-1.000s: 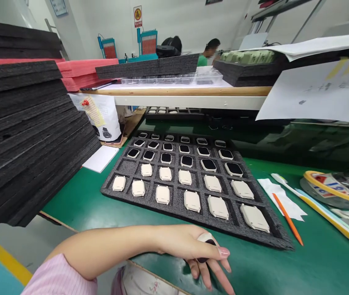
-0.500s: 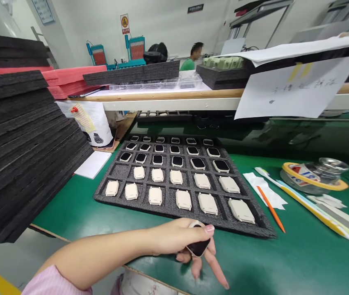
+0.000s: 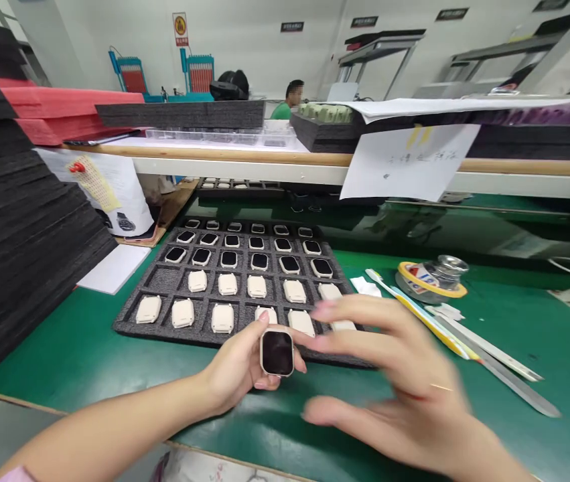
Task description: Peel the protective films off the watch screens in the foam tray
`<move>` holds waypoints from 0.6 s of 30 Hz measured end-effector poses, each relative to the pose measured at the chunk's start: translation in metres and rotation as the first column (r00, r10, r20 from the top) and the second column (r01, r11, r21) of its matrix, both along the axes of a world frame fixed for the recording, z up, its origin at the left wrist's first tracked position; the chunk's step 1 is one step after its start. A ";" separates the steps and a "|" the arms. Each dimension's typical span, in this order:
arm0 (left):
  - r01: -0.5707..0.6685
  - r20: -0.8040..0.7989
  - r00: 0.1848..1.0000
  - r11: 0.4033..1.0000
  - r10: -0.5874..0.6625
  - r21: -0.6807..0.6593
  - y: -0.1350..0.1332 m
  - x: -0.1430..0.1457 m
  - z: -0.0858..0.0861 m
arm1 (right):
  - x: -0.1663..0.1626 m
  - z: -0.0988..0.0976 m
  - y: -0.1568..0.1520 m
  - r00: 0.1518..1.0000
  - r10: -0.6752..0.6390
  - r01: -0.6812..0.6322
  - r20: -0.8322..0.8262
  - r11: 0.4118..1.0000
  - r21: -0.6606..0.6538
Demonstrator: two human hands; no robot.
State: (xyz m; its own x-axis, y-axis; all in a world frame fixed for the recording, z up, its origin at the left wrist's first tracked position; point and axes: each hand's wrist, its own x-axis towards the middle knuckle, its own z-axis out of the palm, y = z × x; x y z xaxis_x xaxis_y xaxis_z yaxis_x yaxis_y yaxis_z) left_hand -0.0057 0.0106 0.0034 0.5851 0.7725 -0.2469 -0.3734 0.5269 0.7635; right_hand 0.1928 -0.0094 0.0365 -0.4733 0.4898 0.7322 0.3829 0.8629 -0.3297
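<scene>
Head view: left hand (image 3: 237, 368), fingers (image 3: 257, 335) clamped on the watch body (image 3: 277, 353), has turned it screen-up, and the right hand (image 3: 400, 381) has arrived just beside them, fingers apart.

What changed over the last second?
The left hand kept its grip on the smartwatch body, lifted it and turned its dark screen toward the camera. The right hand, out of view before, came in open and blurred, close beside it. The foam tray and its watches stayed put.
</scene>
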 end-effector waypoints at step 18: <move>-0.012 0.066 0.998 0.993 0.020 -0.121 -0.006 0.001 0.008 | -0.024 -0.023 0.029 0.834 -0.186 -0.092 -0.519 0.881 -0.464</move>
State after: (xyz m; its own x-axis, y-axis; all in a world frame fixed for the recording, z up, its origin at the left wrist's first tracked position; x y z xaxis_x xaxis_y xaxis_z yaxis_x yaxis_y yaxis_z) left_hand -0.0051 0.0043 0.0113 0.5912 0.7490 -0.2993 -0.4311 0.6070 0.6676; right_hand 0.1684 0.0194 0.0131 -0.0422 0.8383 0.5436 0.0608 0.5453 -0.8361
